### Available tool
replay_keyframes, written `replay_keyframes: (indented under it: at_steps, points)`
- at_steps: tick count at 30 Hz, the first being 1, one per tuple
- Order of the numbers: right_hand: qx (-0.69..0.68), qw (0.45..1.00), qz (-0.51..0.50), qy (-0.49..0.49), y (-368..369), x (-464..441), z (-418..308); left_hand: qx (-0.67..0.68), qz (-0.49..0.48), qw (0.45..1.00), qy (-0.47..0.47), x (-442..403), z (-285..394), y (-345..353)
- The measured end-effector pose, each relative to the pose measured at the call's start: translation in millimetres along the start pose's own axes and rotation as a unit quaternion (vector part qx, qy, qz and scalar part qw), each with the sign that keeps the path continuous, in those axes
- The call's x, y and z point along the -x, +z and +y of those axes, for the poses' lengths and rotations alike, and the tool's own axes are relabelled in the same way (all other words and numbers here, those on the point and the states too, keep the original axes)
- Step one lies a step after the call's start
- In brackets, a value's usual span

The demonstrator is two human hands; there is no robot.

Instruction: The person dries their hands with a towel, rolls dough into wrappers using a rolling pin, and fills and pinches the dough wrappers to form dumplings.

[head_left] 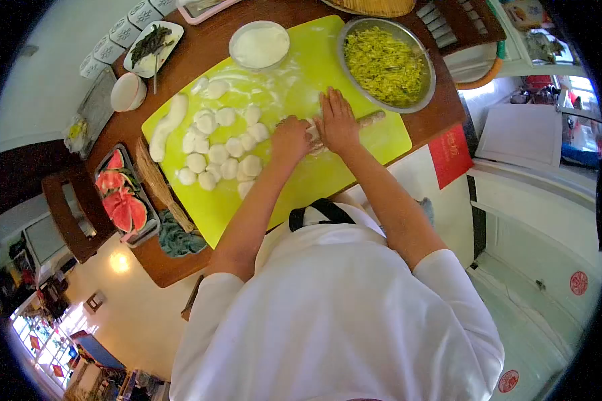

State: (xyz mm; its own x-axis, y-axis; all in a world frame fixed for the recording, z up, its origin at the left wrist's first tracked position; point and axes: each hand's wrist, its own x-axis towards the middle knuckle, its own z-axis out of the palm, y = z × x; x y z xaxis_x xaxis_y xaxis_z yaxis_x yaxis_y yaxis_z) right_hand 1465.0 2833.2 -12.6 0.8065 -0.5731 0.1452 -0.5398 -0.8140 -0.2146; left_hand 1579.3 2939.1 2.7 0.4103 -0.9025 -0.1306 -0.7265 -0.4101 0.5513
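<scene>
On the yellow-green mat, my left hand has its fingers curled at the edge of a small piece of dough. Just to its right, my right hand lies with its fingers stretched out over a rolling pin, whose end shows beyond the palm. The pin's middle is hidden under that hand. Several floured dough pieces sit left of my left hand, and a long roll of dough lies at the mat's left side.
A metal bowl of chopped yellow-green filling stands at the back right, a bowl of white flour at the back. Toward the left are a white cup, a plate of dark food, a watermelon tray and a cloth.
</scene>
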Motion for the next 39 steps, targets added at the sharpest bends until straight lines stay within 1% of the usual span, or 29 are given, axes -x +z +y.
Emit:
replay_keyframes:
  at_steps: [1,5,7,8,10,14,16,17,19,20,22,23,25,26,27,28,29,30,31,32,33,34,35,36,37,38,39]
  points:
    - [0.008,1.0,-0.007,0.005,2.0,-1.8,-1.4,-0.012,0.014,0.999,0.032,-1.8,-3.9,2.5]
    - [0.014,0.999,-0.038,-0.008,-14.3,40.2,3.0,-0.009,-0.001,0.998,0.062,-2.7,-3.7,9.3]
    - [0.034,0.994,-0.1,-0.005,-23.7,74.8,5.5,0.054,0.03,0.998,-0.027,10.5,-1.3,14.0]
    - [0.035,0.994,-0.102,-0.006,-24.4,81.0,6.5,0.056,0.029,0.998,-0.028,17.4,0.6,13.4]
    - [0.009,0.999,-0.04,-0.024,-27.4,85.9,4.4,0.088,-0.009,0.993,-0.072,28.0,8.1,1.5]
    - [-0.003,0.999,-0.036,0.002,-12.6,30.5,-4.8,0.041,-0.014,0.998,-0.04,21.3,3.8,3.8]
    - [0.005,1.0,0.014,0.018,0.0,8.8,-5.9,-0.025,-0.021,0.999,-0.027,8.2,7.0,0.0]
    - [0.005,1.0,0.015,0.019,0.4,10.1,-5.7,-0.026,-0.022,0.999,-0.026,3.3,5.3,3.2]
    - [0.007,1.0,-0.002,0.018,-0.2,12.4,-4.8,-0.001,0.021,0.999,0.035,-2.1,1.8,9.1]
    - [0.008,1.0,-0.003,0.016,-2.9,22.9,-2.8,0.0,0.023,0.999,0.034,-0.6,-0.8,11.9]
    - [0.003,0.998,-0.065,0.01,-13.7,63.3,2.9,0.043,-0.008,0.998,0.033,6.1,-0.4,7.0]
    - [0.004,0.998,-0.067,0.008,-21.0,81.2,2.8,0.045,-0.007,0.998,0.031,11.7,-0.3,9.2]
    - [0.019,0.998,-0.067,-0.01,-31.4,103.6,3.7,0.049,0.007,0.996,-0.072,22.3,0.6,14.0]
    - [0.022,0.998,-0.06,-0.007,-29.8,103.3,3.0,0.049,0.007,0.996,-0.075,28.4,1.1,13.9]
    - [0.02,0.998,-0.061,-0.004,-27.4,97.5,1.0,0.049,-0.015,0.995,-0.09,34.0,4.3,7.1]
    - [0.008,0.998,-0.055,0.001,-24.5,83.8,0.1,0.049,-0.035,0.993,-0.104,35.8,7.1,1.4]
    - [-0.004,0.999,-0.049,0.004,-20.7,68.2,-0.3,0.048,-0.034,0.993,-0.103,33.4,7.8,-2.7]
    - [-0.005,0.999,-0.048,0.004,-14.8,53.6,-2.7,0.032,-0.051,0.994,-0.09,30.1,7.5,-6.3]
    - [0.002,1.0,-0.021,0.009,-8.5,39.8,-6.0,0.016,-0.068,0.995,-0.077,26.8,7.3,-7.5]
    - [0.01,1.0,0.005,0.013,-6.0,31.6,-7.3,0.016,-0.068,0.995,-0.077,20.7,6.1,-4.8]
    - [0.01,1.0,0.005,0.012,-5.9,28.7,-6.8,0.012,-0.045,0.998,-0.039,13.0,4.5,-1.2]
    - [0.015,1.0,-0.003,0.017,-6.2,27.0,-7.0,0.008,-0.022,1.0,-0.002,8.8,2.5,2.2]
    - [0.019,1.0,-0.012,0.021,-6.3,26.7,-7.7,0.008,-0.022,1.0,-0.002,7.8,0.0,5.5]
    - [0.019,1.0,-0.013,0.02,-9.3,35.0,-7.8,-0.001,-0.041,0.999,0.009,7.0,-1.0,6.1]
    - [0.014,0.998,-0.058,0.028,-15.6,51.8,-6.2,-0.009,-0.057,0.998,0.02,5.9,-2.4,7.9]
    - [0.01,0.994,-0.104,0.038,-21.9,68.7,-4.3,-0.007,-0.055,0.998,0.018,8.5,-3.1,10.6]
    - [0.011,0.994,-0.105,0.036,-26.5,85.4,-1.4,0.012,-0.029,0.999,-0.027,14.1,-4.6,16.5]
